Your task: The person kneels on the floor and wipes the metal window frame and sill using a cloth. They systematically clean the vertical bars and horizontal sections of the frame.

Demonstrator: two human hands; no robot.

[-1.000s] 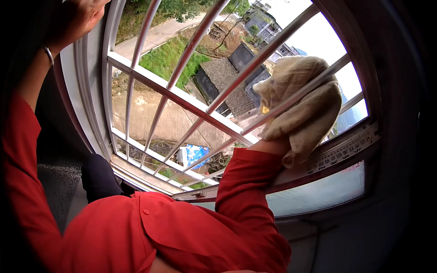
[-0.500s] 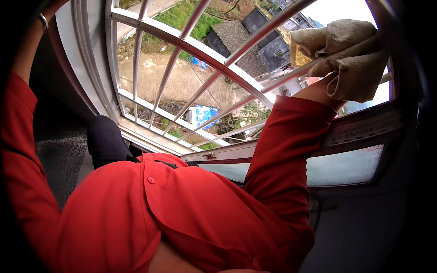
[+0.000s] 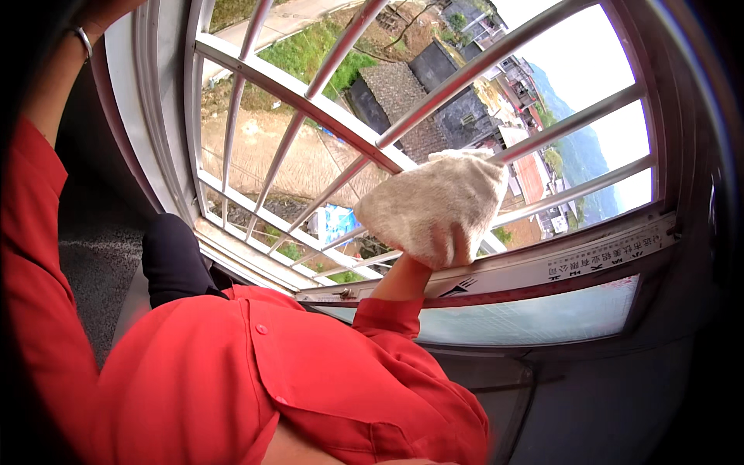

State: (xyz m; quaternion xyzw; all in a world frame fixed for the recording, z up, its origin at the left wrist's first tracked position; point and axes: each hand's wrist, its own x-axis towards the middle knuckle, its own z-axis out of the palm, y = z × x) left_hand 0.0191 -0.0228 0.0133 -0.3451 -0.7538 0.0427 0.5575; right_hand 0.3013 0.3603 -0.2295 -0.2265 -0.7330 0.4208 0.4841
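Observation:
A beige towelling cloth (image 3: 438, 205) drapes over my right hand (image 3: 411, 271) and hides its fingers; only the wrist shows below. The hand holds the cloth against the metal window bars (image 3: 349, 128), near where a round bar meets the broad crosspiece. My left hand (image 3: 112, 9) is raised at the upper left, beside the pale window frame (image 3: 128, 77). Its fingers are cut off by the picture's edge, so I cannot see what they grip. A bracelet (image 3: 83, 40) circles that wrist.
Below the bars runs a window rail (image 3: 573, 256) with a frosted pane (image 3: 535, 310) under it. My dark-trousered knee (image 3: 178, 260) is close to the sill at the left. Far below, outside, lie roofs (image 3: 395, 89), bare ground and a blue-and-white sheet (image 3: 337, 221).
My right hand and the cloth have come from the upper right down and left along the bars, nearer to my body. My left arm has barely shifted.

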